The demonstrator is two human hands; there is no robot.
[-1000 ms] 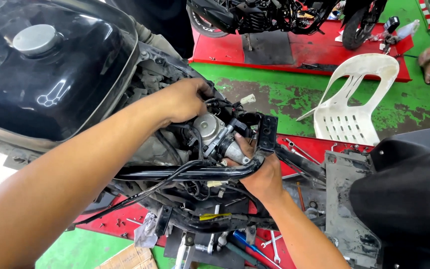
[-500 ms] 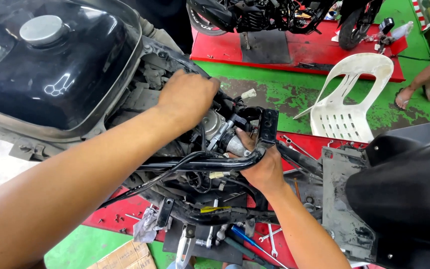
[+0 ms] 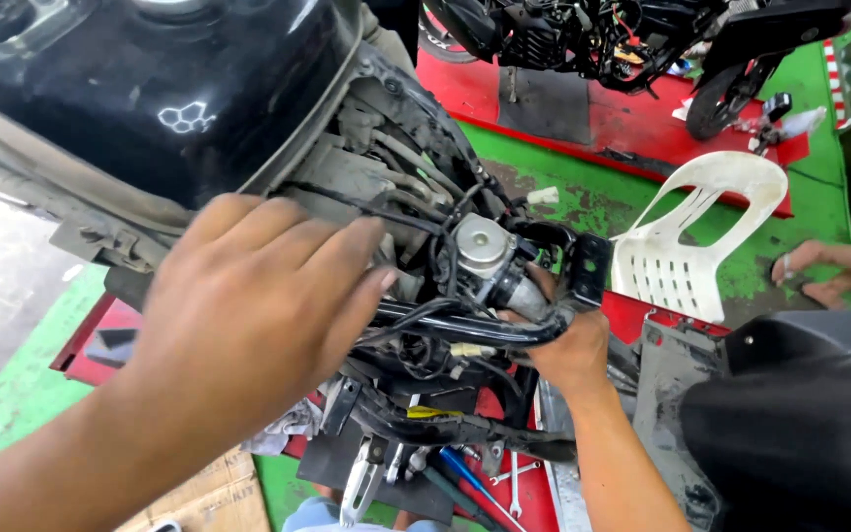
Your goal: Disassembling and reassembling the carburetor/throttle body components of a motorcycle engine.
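The black fuel tank (image 3: 150,89) fills the upper left, tipped up off the motorcycle so the frame and engine parts beneath lie exposed. Under it runs a black frame tube (image 3: 465,325), crossing left to right with cables draped along it. Off to the right a white plastic chair (image 3: 691,236) lies on its side on the green floor (image 3: 563,167), and another motorcycle (image 3: 593,39) stands on a red platform (image 3: 544,108) behind it. A second person's hand (image 3: 824,271) rests on the floor at the right edge.

The left hand (image 3: 248,305) hangs open in front of the engine bay, fingers spread and slightly blurred, holding nothing; its fingertips sit just beside the tangle of hoses, close enough to steady or feel for a part. The right hand (image 3: 568,350) comes up from below and is closed around the frame tube, its fingers tucked behind, seemingly bracing against the bike.

Between the two hands sits the carburettor (image 3: 485,251), a small metal body with a round silver cap, mounted just above the tube and ringed by black hoses. Below, spanners (image 3: 509,483) lie on the red platform, within easy reach.
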